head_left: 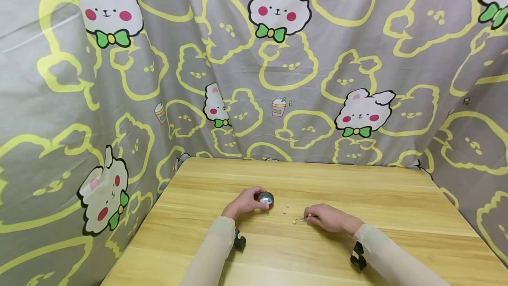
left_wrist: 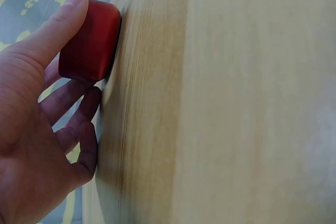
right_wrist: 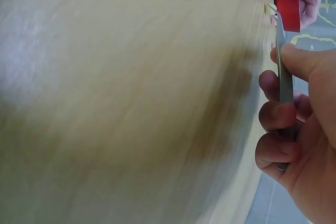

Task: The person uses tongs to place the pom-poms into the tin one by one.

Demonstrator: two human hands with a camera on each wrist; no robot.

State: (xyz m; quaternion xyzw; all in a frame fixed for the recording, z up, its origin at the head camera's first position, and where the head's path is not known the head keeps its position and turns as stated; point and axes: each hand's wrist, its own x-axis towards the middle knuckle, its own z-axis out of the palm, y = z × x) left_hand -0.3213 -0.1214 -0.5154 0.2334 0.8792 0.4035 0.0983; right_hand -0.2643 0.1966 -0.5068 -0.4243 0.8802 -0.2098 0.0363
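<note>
As I observe, the left hand (head_left: 247,201) grips a red container (left_wrist: 94,43) at the worktop (head_left: 357,184), the right hand (head_left: 329,218) tweezers (right_wrist: 285,85) with a bead (head_left: 294,222) at their tips. The tweezers seem light, stiff; hold mid-shank

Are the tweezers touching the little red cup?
Apart. The head view plainly shows table between the tweezers and the red cup. In the right wrist view they only overlap, with the tweezers nearer the camera.
</note>
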